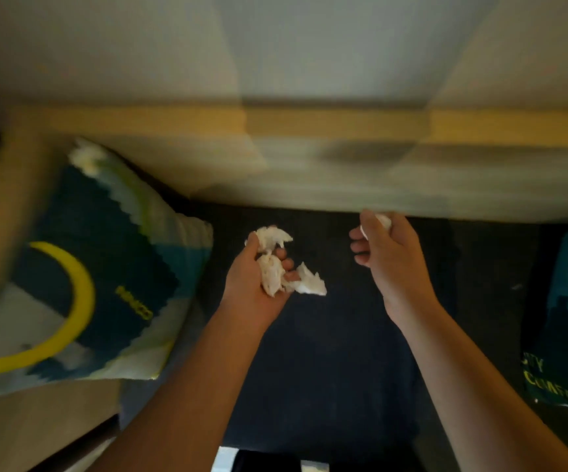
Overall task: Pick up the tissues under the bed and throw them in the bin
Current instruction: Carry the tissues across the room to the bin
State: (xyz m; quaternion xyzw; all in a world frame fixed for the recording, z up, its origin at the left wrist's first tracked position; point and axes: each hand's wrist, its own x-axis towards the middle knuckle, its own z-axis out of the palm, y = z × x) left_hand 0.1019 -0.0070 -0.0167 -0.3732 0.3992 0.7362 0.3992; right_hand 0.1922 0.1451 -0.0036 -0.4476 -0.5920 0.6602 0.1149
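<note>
My left hand (252, 284) is closed around a bunch of crumpled white tissues (275, 267) that stick out above and to the right of the fingers. My right hand (388, 250) is closed on a small white tissue (383, 220), which peeks out between thumb and fingers. Both hands hover over a dark floor area (327, 352) just in front of the bed's lower edge (344, 199). The frame is blurred by motion. No bin is in view.
A pale bed frame with a yellowish wooden rail (310, 126) spans the top. A blue, white and yellow printed bag (81, 284) lies at the left. Another dark printed bag (565, 335) stands at the right edge.
</note>
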